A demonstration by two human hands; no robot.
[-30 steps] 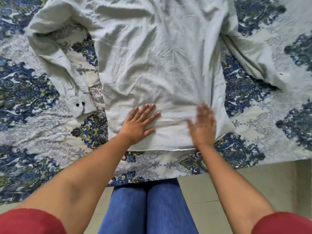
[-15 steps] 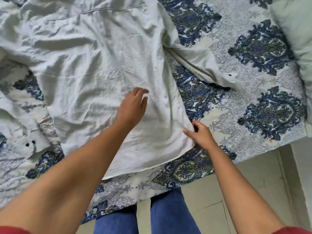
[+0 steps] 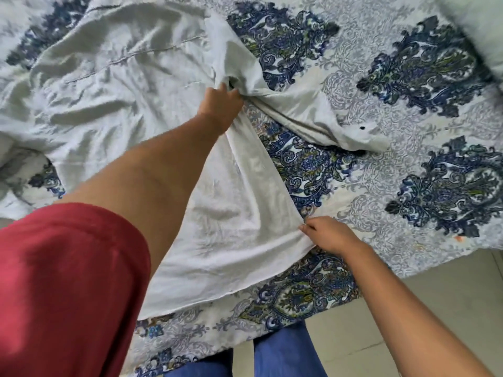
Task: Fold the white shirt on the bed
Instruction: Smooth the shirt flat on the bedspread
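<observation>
Wrinkled white shirt (image 3: 122,85) on bed (image 3: 408,118), armpit in left hand (image 3: 217,107) grip, side edge in right hand (image 3: 329,235) pinch

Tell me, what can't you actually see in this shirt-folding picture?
All from the head view:
- The white shirt runs off the left and top edges, so its far side is missing.
- The left hand has its fingertips buried in shirt folds.
- The red sleeve covers the shirt's near-left corner.
- The pale object at top right is cut by the corner; unidentifiable.
</observation>
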